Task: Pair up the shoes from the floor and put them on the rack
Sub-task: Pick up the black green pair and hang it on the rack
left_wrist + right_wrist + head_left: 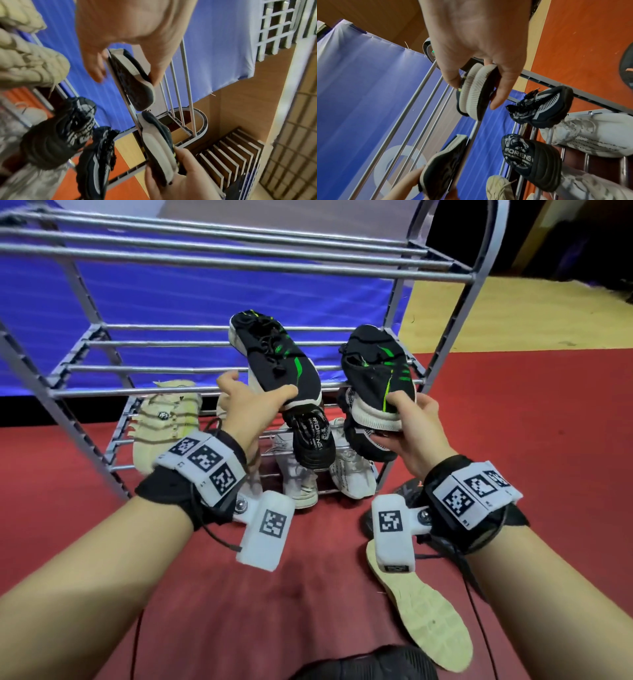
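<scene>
Two black shoes with green stripes and white soles are a pair, both tilted on the middle shelf of the grey metal rack. My left hand pinches the end of the left shoe, thumb on top; the left wrist view shows that shoe's sole against the bars. My right hand grips the near end of the right shoe, thumb on the upper and fingers under the sole. The shoes sit side by side with a gap between them.
Below hang a black lettered shoe and its dark mate. White shoes and cream shoes fill the lower shelves. On the red floor a cream shoe lies sole up beside a dark shoe. The top shelf holds nothing.
</scene>
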